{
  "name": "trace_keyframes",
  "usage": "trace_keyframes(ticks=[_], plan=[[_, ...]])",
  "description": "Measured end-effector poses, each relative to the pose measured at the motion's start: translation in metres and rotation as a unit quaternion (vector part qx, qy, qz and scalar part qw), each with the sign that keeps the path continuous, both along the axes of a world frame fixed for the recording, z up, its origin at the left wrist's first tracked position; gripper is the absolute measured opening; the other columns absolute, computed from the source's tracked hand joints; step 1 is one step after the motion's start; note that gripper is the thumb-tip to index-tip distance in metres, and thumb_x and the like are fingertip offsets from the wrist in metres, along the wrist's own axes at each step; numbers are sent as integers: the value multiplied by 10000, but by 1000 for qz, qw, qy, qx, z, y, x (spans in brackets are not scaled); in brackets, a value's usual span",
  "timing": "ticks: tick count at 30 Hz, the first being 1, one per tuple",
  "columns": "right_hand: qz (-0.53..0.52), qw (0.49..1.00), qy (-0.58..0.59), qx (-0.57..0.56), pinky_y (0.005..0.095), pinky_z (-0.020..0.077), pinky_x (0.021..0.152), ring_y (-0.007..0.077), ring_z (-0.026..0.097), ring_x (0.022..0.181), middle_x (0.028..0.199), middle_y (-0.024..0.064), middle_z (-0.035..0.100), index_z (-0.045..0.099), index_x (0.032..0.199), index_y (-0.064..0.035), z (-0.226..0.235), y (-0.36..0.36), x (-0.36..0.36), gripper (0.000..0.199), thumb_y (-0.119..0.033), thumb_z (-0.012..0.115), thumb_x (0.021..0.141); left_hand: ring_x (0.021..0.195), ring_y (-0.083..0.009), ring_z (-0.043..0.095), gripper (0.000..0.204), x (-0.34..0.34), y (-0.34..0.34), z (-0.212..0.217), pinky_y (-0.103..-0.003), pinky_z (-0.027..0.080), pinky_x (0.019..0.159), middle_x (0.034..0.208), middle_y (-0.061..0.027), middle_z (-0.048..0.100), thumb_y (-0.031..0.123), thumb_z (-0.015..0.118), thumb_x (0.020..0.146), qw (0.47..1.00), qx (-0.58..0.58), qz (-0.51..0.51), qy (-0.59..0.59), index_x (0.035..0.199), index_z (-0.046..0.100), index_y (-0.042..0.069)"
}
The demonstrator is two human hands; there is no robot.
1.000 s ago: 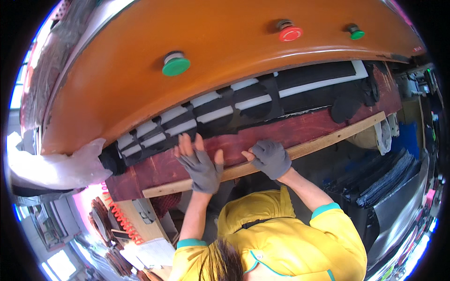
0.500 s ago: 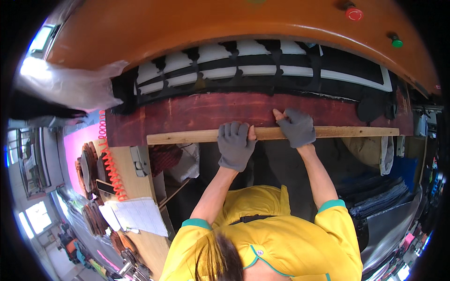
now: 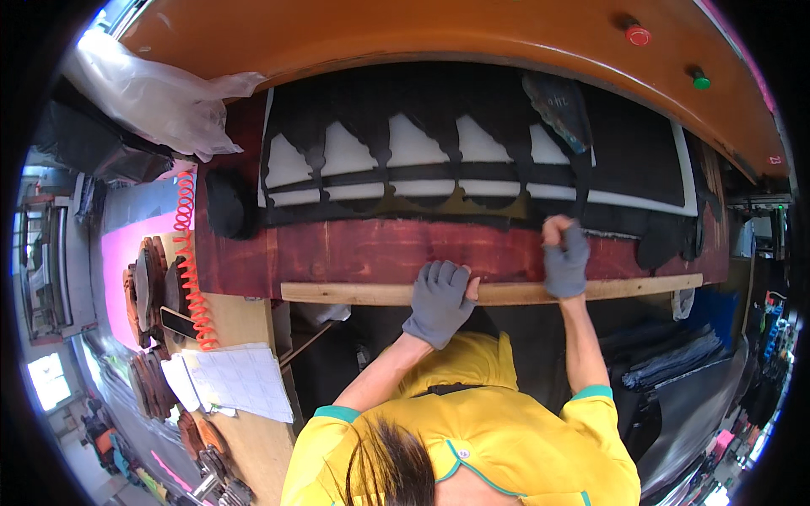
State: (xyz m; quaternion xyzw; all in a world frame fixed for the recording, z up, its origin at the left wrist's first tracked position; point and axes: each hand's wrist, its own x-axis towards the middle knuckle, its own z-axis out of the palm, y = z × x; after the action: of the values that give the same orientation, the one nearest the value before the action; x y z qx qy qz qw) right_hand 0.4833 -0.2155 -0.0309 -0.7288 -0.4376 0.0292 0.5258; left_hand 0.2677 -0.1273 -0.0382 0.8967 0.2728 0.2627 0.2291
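A dark red board (image 3: 380,249) lies in front of me, with a pale wooden strip (image 3: 363,293) along its near edge. My left hand (image 3: 440,302), in a grey fingerless glove, is closed over this strip near its middle. To the right, my right hand (image 3: 565,260), gloved alike, reaches over the strip above the board with its fingers curled; nothing shows in them. Beyond the hands lies a black sheet (image 3: 633,152) with several cut-out gaps, over a white layer (image 3: 418,143). A dark, curved-edged plate (image 3: 558,110) rests on the sheet's far part.
An orange machine body (image 3: 405,34) with a red button (image 3: 638,34) and a green button (image 3: 701,80) overhangs the board's far side. A red coiled hose (image 3: 194,295) hangs at left, beside papers (image 3: 240,379) and a phone (image 3: 181,325). Dark stacked sheets (image 3: 675,354) are at right.
The board and strip have slid toward me from under the machine, exposing more of the black sheet and the dark plate. My right hand has left the strip and moved right and forward.
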Motion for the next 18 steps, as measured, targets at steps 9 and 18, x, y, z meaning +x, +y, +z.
trace_keyframes(ticks=[9,18], plan=[[66,916,-271,-289,481,354,1095,398,381,1329,1514,191,338,368,1490,-161,67,73,124,1092,-425,855,549,1089,-259,539,335,19,19,4,-428,459,918,1201,-114,557,147,622,831,936,319,-101,112,1155,589,68],[184,947,-122,-234,465,386,1073,376,429,1295,1451,164,412,433,1458,-138,66,42,115,1060,-351,796,485,773,-245,550,152,-1,3,36,-374,470,753,869,-81,542,138,631,813,933,126,-337,8,913,555,51]])
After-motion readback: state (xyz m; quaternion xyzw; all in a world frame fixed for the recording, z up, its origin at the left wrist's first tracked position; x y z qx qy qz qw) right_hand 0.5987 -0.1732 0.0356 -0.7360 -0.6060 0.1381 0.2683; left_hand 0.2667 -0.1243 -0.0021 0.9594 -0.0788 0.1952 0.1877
